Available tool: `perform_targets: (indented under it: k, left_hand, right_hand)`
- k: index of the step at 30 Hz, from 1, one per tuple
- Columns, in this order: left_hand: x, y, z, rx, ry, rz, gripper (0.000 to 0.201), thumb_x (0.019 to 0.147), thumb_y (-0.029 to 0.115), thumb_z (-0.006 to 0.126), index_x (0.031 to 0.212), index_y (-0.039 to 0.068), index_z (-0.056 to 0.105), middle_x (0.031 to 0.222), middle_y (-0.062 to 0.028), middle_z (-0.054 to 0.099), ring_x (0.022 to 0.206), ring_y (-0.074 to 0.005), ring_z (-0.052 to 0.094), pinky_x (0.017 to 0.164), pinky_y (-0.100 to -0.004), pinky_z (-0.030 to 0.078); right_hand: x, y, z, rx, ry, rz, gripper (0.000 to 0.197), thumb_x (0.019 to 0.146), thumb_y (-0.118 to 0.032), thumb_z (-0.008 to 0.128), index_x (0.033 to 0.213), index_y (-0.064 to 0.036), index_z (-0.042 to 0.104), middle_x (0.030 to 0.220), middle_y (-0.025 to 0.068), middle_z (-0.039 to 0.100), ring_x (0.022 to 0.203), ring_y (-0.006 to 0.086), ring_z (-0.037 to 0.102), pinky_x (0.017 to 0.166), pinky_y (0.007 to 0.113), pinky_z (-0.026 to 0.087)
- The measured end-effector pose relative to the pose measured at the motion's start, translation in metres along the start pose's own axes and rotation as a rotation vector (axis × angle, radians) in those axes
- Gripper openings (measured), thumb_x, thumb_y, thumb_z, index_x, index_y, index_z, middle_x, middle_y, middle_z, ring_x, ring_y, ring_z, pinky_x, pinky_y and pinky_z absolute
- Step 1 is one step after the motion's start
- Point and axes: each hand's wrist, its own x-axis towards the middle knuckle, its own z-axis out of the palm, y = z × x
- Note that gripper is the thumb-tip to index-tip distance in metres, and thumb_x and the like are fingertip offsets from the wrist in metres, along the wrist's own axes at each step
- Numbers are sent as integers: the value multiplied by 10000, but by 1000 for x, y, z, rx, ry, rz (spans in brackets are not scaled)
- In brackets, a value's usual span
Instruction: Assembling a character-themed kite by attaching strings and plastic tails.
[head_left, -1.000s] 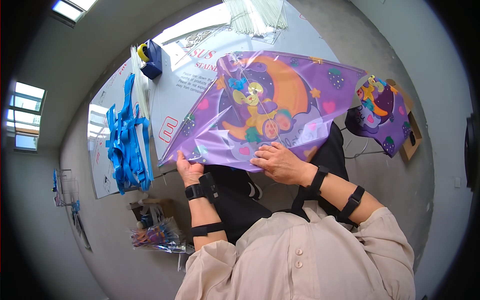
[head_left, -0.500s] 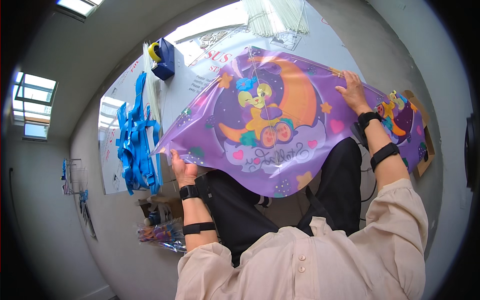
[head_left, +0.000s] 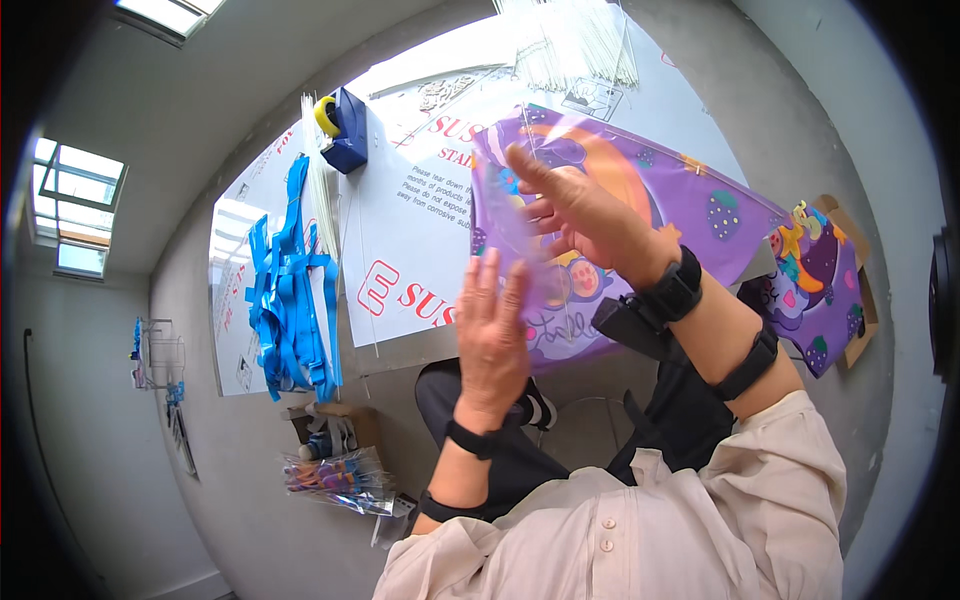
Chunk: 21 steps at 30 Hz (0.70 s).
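Note:
A purple kite [head_left: 715,205] printed with an orange moon and a cartoon animal lies on the board-covered table, its left part folded over. A thin rod runs along its upper edge. My left hand [head_left: 493,345] is at the folded left edge with its fingers stretched out flat. Above the printed moon and animal, my right hand [head_left: 600,215] has its thumb and fingers apart and holds nothing. Whether either palm touches the sheet is hard to tell; the fold between them is blurred. A second purple printed kite [head_left: 820,300] sits at the far right.
Blue straps [head_left: 290,300] lie in a tangle at left, beside thin white rods [head_left: 322,190]. A blue tape dispenser [head_left: 346,130] stands behind them. More white rods [head_left: 585,50] spread at the back. Cardboard [head_left: 862,325] is at right; a clear-wrapped packet [head_left: 340,480] is low left.
My left hand has let go of the kite's left corner and moved right. My right hand has left the upper right edge and come inward. The kite's left part is now folded over.

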Motion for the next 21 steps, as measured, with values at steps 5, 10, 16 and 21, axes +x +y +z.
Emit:
perform_targets:
  k: [5,10,16,21]
  left_hand:
    - [-20,32,3,-231,-225,51,573,753,26,618,1302,15,454,1384,-173,396,1305,-364,333,1047,-420,295]
    - [-29,-38,-42,-1159,223,-403,391,759,-14,591,1149,-28,567,1049,-119,635,1048,-226,579,926,-326,437]
    - [-65,-234,-44,-920,544,-537,326,810,7,565,1135,-13,579,982,-166,633,1123,-246,511,928,-339,427]
    - [30,-212,-96,-1062,195,-287,325,820,47,578,1138,-17,573,1008,-148,631,1112,-247,526,932,-331,427]
  right_hand:
    - [16,32,-31,-793,-58,-233,103,707,14,554,786,49,609,651,94,588,572,157,563,522,302,422]
    - [-77,9,-16,-1283,-232,-635,232,757,33,490,986,19,526,708,226,587,640,383,602,567,463,459]
    - [-172,2,-16,-1408,-510,-1156,271,789,-19,560,1046,52,511,763,88,605,678,228,627,556,322,488]
    - [-215,-3,-25,-1424,-551,-1143,202,797,-72,585,967,22,528,827,71,630,687,185,629,546,283,472]
